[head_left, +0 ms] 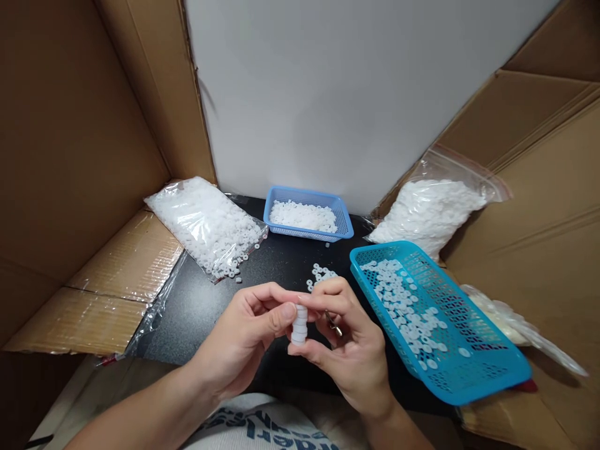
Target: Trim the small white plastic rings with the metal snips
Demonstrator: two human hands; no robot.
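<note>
Both hands meet over the front of the black table around a short upright stack of white plastic discs (299, 325). My left hand (253, 325) is closed, its thumb pressing the stack's upper left side. My right hand (354, 340) pinches the same stack, with the index finger at its top and the thumb under its bottom. A small shiny metal tool (334, 324) is tucked among the curled fingers of my right hand; its kind is mostly hidden. Just beyond the hands lie loose small white rings (320, 274), partly covered by my right fingers.
Right of my hands, a turquoise basket (487, 378) holds scattered white discs. A blue basket (349, 225) of white rings stands at the back. A plastic bag of rings (206, 225) lies left, and a zip bag (426, 206) leans right. Cardboard walls (84, 125) flank the table.
</note>
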